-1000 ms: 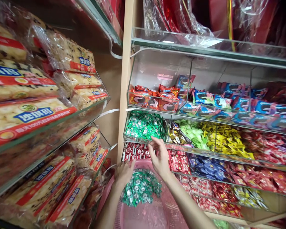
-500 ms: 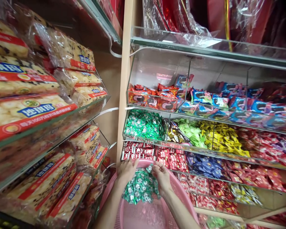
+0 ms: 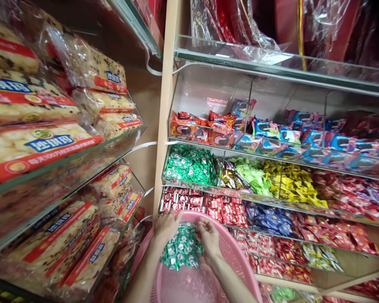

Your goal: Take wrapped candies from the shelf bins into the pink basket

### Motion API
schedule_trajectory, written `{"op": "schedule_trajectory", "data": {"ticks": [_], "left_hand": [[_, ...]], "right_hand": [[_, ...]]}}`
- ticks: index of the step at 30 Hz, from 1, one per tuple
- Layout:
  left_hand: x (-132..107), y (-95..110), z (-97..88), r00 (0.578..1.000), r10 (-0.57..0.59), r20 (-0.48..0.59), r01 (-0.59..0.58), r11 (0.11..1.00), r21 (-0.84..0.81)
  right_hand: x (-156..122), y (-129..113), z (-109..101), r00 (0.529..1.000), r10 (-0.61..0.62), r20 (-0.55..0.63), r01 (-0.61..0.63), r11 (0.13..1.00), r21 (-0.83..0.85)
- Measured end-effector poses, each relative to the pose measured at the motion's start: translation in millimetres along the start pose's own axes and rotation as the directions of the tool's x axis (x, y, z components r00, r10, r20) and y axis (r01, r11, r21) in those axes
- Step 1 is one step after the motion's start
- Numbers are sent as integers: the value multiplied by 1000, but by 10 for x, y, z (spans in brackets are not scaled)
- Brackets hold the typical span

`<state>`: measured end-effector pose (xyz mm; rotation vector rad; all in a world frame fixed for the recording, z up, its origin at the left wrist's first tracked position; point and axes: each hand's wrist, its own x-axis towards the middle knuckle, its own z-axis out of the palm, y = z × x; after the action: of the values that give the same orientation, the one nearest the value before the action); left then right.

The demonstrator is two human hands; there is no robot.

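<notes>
A pink plastic basket (image 3: 240, 256) stands in front of me below the shelves. Green-wrapped candies (image 3: 183, 248) lie heaped in its far half, and its near floor shows bare pink plastic. At the upper left of the basket, my left hand (image 3: 166, 229) is closed over the rim with the thumb pointing up. My right hand (image 3: 210, 237) is inside the right side, just beside the candy heap. Its fingers are loosely bent and apart, with no candy visible in them.
A clear shelf bin of similar green candies (image 3: 191, 164) sits beyond the basket. Other bins hold yellow candies (image 3: 297, 181), blue candies (image 3: 271, 219) and red packets (image 3: 183, 200). Packaged pastries (image 3: 44, 147) fill the left shelves. A wooden post (image 3: 166, 105) separates both shelf units.
The green candy that was between my right fingertips is no longer there. My right hand has shifted slightly left and down, and the candy heap has changed shape. My left hand stays at the rim.
</notes>
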<state>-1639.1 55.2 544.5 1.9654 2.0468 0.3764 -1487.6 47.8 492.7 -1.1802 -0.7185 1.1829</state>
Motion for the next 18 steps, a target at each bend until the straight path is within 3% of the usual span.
{"op": "schedule_trajectory", "data": {"ticks": [7,10,13,15,18], "left_hand": [[-13,23,-33,1000,-10,25,10,1000,-8],[-18,30,-44,1000,-7,22,7,1000,-5],[-16,36,-48,1000,-7,19,7,1000,6],[-14,37,-44,1000,-7,22,7,1000,6],[-14,35,-33,999,-9,31,9,1000,-3]], "right_hand": [[90,-128,-83,978,-184,96,203,945,-254],[130,-290,-201,917,-251,309,365,840,-402],[130,-370,-335,825,-192,532,492,707,-507],[106,-359,-392,808,-141,572,522,621,-585],[70,-290,-408,827,-121,550,525,519,-675]]}}
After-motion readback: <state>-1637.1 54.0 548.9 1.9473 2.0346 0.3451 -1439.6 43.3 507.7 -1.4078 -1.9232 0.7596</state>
